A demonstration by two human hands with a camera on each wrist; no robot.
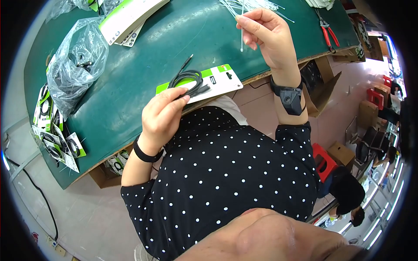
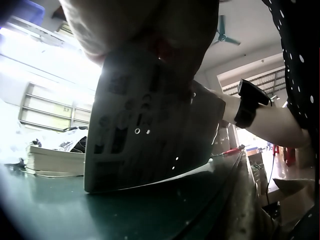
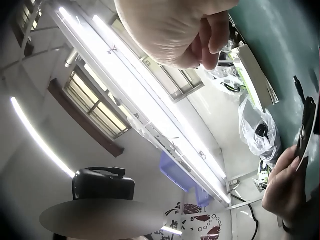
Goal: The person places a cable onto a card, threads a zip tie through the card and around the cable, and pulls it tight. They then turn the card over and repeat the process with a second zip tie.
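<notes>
My left hand [image 1: 162,114] grips a white and green packaging card [image 1: 228,81] together with a coiled black cable [image 1: 191,77] lying on its face. One plug end of the cable sticks out past the card's far edge. The card's back [image 2: 150,135] fills the middle of the left wrist view, tilted over the table. Between thumb and fingertips, my right hand [image 1: 272,37] pinches a thin white cable tie [image 1: 242,40], raised to the right of the card. Behind that hand lies a loose pile of white cable ties [image 1: 272,5].
On the green table [image 1: 126,82], a clear plastic bag [image 1: 78,65] with black cables stands left, beside several carded cables [image 1: 56,145]. A stack of cards [image 1: 130,19] lies at the back. Red-handled cutters [image 1: 327,34] lie near the right edge. An open cardboard box [image 1: 320,87] sits below.
</notes>
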